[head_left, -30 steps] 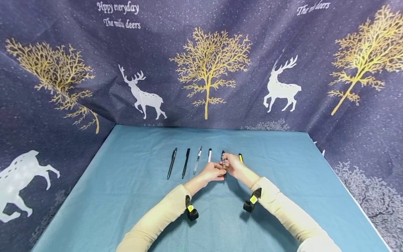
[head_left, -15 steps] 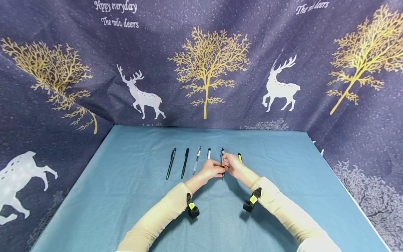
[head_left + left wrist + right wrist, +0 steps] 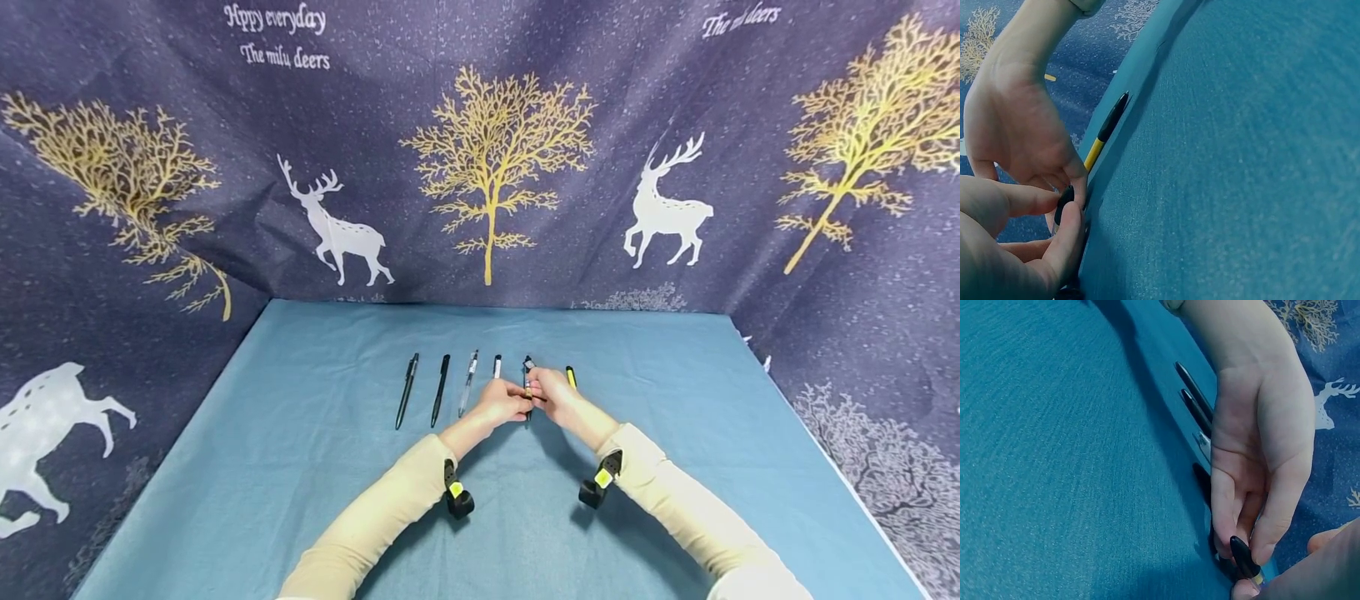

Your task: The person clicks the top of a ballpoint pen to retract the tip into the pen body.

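A pen with a black tip and a patterned barrel (image 3: 528, 373) lies between my two hands, fifth from the left in a row. My left hand (image 3: 504, 405) pinches its near end, thumb and fingers on the black tip (image 3: 1065, 204) in the left wrist view. Higher up the barrel, my right hand (image 3: 557, 397) holds the same pen between thumb and fingers. Just left, a white pen with a black end (image 3: 497, 365) is partly hidden by my left hand. A yellow and black pen (image 3: 572, 377) lies right of the held one, partly behind my right hand.
Further left in the row lie a dark grey pen (image 3: 407, 392), a black pen (image 3: 440, 390) and a clear pen (image 3: 468, 385), roughly parallel. All are on a blue cloth-covered table (image 3: 315, 500). A dark printed curtain (image 3: 420, 233) hangs along the back and sides.
The held pen has shifted slightly left, its near end now more in line with its far end. Both hands keep their hold, and the head view has moved a little.
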A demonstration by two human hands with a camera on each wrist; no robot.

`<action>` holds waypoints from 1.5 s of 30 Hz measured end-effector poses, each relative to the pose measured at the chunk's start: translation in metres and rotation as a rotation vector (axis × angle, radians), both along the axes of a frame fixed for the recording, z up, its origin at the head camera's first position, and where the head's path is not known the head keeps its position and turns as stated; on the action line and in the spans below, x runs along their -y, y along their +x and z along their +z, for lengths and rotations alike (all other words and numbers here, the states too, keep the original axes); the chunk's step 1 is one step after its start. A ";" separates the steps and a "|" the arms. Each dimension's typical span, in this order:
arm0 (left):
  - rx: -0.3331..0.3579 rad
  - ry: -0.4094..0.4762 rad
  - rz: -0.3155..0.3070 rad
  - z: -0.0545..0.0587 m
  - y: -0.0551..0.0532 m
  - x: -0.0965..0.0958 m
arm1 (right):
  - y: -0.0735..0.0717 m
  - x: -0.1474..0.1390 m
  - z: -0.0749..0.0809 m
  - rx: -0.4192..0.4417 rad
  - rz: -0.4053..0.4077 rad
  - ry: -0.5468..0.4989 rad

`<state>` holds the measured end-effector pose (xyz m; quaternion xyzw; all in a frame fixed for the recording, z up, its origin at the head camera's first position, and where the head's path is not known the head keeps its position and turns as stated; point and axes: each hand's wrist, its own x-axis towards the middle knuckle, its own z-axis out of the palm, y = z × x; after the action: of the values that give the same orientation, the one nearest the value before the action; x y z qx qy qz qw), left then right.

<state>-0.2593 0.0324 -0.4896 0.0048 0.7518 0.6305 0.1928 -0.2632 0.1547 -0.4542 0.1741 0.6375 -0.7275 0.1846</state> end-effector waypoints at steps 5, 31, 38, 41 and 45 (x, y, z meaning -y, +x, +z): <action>-0.023 -0.036 -0.001 0.001 0.000 -0.002 | 0.000 -0.001 0.001 0.001 0.011 0.013; -0.083 -0.117 -0.024 0.006 0.008 -0.004 | 0.003 -0.001 0.000 -0.002 0.044 0.036; -0.083 -0.109 -0.017 0.006 0.009 -0.005 | 0.003 -0.002 0.000 0.006 0.047 0.040; -0.086 -0.108 -0.010 0.006 0.009 -0.004 | 0.004 -0.002 0.002 0.002 0.044 0.039; -0.085 -0.110 -0.002 0.006 0.010 -0.003 | 0.005 -0.002 0.004 0.003 0.029 0.033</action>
<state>-0.2489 0.0359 -0.4832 0.0217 0.7928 0.5874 0.1612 -0.2582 0.1565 -0.4506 0.1688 0.6515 -0.7140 0.1932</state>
